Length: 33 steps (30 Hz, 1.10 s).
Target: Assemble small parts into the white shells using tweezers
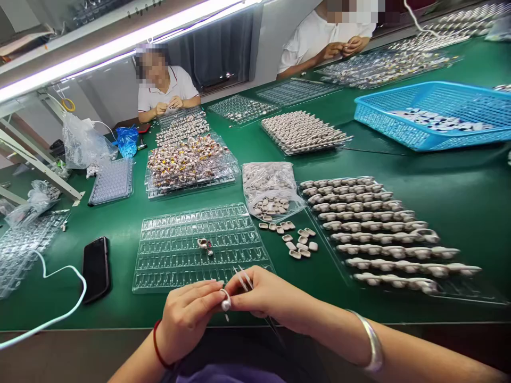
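Close to the table's front edge, both my hands meet at a small off-white earphone shell (pixel 225 304) with a curved hook. My left hand (pixel 187 311) is closed, its fingertips pinching the shell from the left. My right hand (pixel 271 295) is closed too, with thumb and finger at the shell's other side and metal tweezers (pixel 244 279) held between its fingers, points upward. Just beyond lies a clear compartment tray (pixel 159 234), bearing an assembled-looking earphone piece (pixel 205 244) with a bit of red. The inside of the shell is hidden.
Loose beige caps (pixel 302 247) lie by a plastic bag of caps (pixel 271 186). Rows of hooked shells (pixel 383 236) fill a tray at right. A phone (pixel 96 268) and white cable (pixel 59 319) are left. A blue basket (pixel 431 141) stands behind; two people sit opposite.
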Available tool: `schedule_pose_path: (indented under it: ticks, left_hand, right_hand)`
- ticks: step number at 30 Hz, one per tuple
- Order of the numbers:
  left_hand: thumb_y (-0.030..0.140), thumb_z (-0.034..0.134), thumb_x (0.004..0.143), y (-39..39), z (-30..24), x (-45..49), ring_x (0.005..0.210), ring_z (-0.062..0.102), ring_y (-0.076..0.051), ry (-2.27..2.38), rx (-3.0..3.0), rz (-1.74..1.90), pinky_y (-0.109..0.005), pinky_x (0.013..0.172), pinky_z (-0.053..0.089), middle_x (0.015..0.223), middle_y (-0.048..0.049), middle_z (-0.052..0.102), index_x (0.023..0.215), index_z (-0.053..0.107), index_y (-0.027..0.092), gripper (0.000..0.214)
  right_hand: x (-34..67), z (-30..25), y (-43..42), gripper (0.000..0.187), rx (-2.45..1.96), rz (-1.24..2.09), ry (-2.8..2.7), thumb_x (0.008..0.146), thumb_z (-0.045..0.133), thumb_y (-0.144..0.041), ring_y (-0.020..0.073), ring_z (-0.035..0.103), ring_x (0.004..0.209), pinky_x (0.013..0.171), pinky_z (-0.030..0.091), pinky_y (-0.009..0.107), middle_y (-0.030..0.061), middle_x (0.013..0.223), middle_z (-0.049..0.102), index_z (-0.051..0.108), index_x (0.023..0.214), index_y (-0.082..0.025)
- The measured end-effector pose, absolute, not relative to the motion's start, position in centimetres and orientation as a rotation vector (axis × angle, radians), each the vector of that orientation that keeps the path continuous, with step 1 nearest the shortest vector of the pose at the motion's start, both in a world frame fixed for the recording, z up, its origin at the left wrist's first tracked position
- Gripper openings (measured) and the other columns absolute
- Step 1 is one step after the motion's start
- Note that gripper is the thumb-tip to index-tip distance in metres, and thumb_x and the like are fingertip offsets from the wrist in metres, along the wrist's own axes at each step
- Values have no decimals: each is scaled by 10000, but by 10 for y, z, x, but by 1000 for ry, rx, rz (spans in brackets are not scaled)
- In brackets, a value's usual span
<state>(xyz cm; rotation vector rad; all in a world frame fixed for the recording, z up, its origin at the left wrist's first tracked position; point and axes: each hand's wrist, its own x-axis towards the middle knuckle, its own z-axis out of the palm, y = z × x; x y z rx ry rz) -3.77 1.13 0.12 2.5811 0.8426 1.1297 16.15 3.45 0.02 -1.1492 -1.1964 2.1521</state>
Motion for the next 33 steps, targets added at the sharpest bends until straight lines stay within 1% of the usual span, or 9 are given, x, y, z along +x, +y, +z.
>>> schedule_pose_path:
  ticks: [3,5,10,14,18,22,27,33]
  left_hand:
    - [87,530,931,10,-1,-38,979,726,-211,831,2635,1113,-322,833,619,1019,-128,769,1144,645,154,252]
    - [81,518,931,9,-3,-37,954,732,-207,869,2632,1124,-315,798,627,1018,-125,767,1154,645,167,271]
    - [119,578,912,4,-5,-32,779,748,-175,1055,2436,1139,-260,690,627,897,-76,781,1040,684,194,183]
    - [170,625,892,2,-6,-30,713,741,-172,1130,2317,1095,-249,652,616,841,-53,781,963,704,206,113]
    - [158,639,877,1,-7,-30,696,736,-171,1172,2280,1090,-243,647,605,813,-45,779,922,710,197,92]
    - [156,657,863,0,-8,-30,696,735,-174,1196,2266,1101,-248,652,603,808,-41,779,911,703,195,77]
    - [203,666,868,-1,-7,-30,693,736,-170,1183,2188,1091,-249,651,605,810,-31,780,907,705,208,55]
    - [207,672,865,-2,-7,-31,738,746,-177,1170,2125,1111,-254,696,610,845,-38,788,923,720,206,75]
  right_hand:
    - [161,-1,35,346,-1165,2161,-1157,526,862,-389,37,259,448,435,133,231,-71,523,459,680,653,-124]
    - [161,-1,34,362,-1171,2159,-1145,527,853,-416,36,260,439,432,136,233,-71,528,462,676,656,-127]
    - [159,0,31,310,-1219,2087,-1205,564,817,-391,47,263,448,429,156,231,-71,514,453,693,675,-130]
    - [159,-1,30,242,-1246,2050,-1262,582,788,-337,55,277,465,435,168,227,-64,507,467,715,682,-129]
    - [159,-4,31,269,-1235,2075,-1272,580,802,-358,56,293,468,437,176,226,-50,531,508,724,698,-129]
    - [158,-4,31,306,-1236,2087,-1267,569,816,-392,52,272,457,426,164,222,-56,524,492,710,688,-131]
    - [156,2,31,296,-1233,2082,-1249,596,756,-415,54,287,447,424,172,222,-44,557,523,670,681,-144]
    - [154,0,31,246,-1239,2072,-1251,605,697,-376,53,294,446,423,187,213,-37,599,549,622,694,-159]
